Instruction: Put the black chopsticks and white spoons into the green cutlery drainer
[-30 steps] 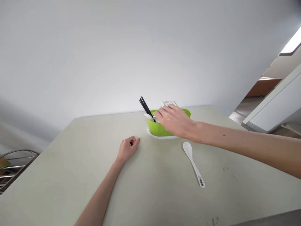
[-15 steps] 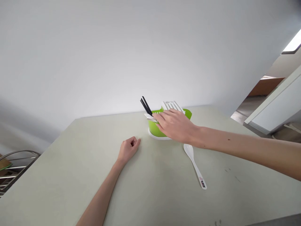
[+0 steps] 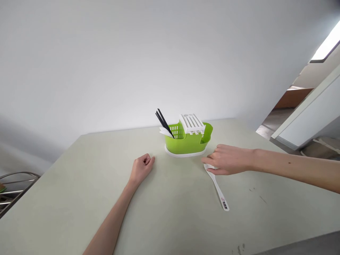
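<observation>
Head view: right hand [image 3: 230, 159] has just come off the green basket [image 3: 187, 146] and is now over the bowl end of the white spoon [image 3: 219, 189], which lies on the counter [image 3: 170, 209] in front of the basket, toward its right end, handle pointing back to the person. Right hand partly open, thumb and forefinger parted around the bowl; can't tell if it touches, no firm grip seen. That puts the spoon within its reach and leaves the basket untouched, in plain sight. Left hand [image 3: 141, 169] rests in front of the basket, off its left end, loosely curled, nothing seen in it. Black chopsticks [image 3: 162, 119] lean in the basket's left end, beside white utensils [image 3: 165, 132] poking out past the rim, type unclear. White slotted rack [image 3: 192, 123] sits across the basket's middle; white base [image 3: 183, 155] under it.
</observation>
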Tool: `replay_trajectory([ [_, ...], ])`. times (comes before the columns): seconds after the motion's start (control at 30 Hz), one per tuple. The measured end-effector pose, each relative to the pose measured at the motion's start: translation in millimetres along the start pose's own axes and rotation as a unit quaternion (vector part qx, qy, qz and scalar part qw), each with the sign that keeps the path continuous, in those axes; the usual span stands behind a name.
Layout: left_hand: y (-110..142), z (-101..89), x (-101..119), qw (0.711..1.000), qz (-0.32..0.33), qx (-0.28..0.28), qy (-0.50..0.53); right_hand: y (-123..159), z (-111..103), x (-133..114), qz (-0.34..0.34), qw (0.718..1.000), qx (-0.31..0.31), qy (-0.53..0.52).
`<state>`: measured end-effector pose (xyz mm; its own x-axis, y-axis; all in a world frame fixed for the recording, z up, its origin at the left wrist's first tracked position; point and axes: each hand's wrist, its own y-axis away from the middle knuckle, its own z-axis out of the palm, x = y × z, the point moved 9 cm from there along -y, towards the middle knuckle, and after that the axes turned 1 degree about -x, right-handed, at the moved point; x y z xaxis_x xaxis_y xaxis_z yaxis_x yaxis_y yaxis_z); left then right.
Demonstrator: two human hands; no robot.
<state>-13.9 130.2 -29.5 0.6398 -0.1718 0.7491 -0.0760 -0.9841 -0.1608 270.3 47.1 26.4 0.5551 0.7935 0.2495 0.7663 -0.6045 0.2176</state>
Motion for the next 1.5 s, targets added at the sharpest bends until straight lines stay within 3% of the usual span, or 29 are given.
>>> replay_trajectory([
  [0.13, -0.1, -1.0, -0.3, 1.000, -0.003, 0.001, 0.004, 8.3, 27.1, 22.0, 0.143, 0.985, -0.062, -0.075],
  [0.27, -0.5, -0.8, -0.3, 1.000, -0.004, -0.001, -0.001, 7.9, 52.6, 24.0, 0.225, 0.953, -0.103, -0.174],
  [0.43, -0.7, -0.4, -0.6, 1.000, -0.004, -0.002, -0.008, -7.0, 73.9, 8.5, 0.260, 0.930, -0.115, -0.233],
  [0.6, -0.5, -0.4, 0.2, 1.000, -0.004, -0.003, -0.012, -24.8, 70.7, -11.0, 0.234, 0.926, -0.066, -0.289],
  [0.67, -0.5, -0.8, 1.2, 1.000, -0.001, -0.001, -0.013, -28.8, 60.0, -20.2, 0.213, 0.909, -0.037, -0.356],
  [0.8, -1.0, -0.2, 1.0, 1.000, -0.001, -0.005, -0.014, -31.7, 36.1, -43.0, 0.174, 0.821, -0.060, -0.540],
  [0.9, -1.4, 0.6, -0.7, 1.000, -0.001, -0.007, -0.014, -32.8, 5.7, -48.6, 0.145, 0.786, -0.056, -0.598],
  [1.07, -1.0, 1.2, -1.8, 1.000, 0.001, -0.006, -0.012, -29.6, -61.0, -15.9, 0.116, 0.799, 0.077, -0.585],
  [1.3, -1.4, 0.7, -0.7, 1.000, 0.004, -0.005, -0.017, 8.8, -144.8, 60.7, 0.197, 0.791, 0.375, -0.441],
  [1.4, -1.3, 0.3, -0.5, 1.000, 0.002, -0.006, -0.018, 24.4, -170.1, 68.7, 0.200, 0.807, 0.461, -0.310],
  [1.5, -1.0, -0.4, 0.2, 1.000, 0.001, -0.005, -0.020, 26.6, -179.3, 61.1, 0.174, 0.831, 0.497, -0.179],
])
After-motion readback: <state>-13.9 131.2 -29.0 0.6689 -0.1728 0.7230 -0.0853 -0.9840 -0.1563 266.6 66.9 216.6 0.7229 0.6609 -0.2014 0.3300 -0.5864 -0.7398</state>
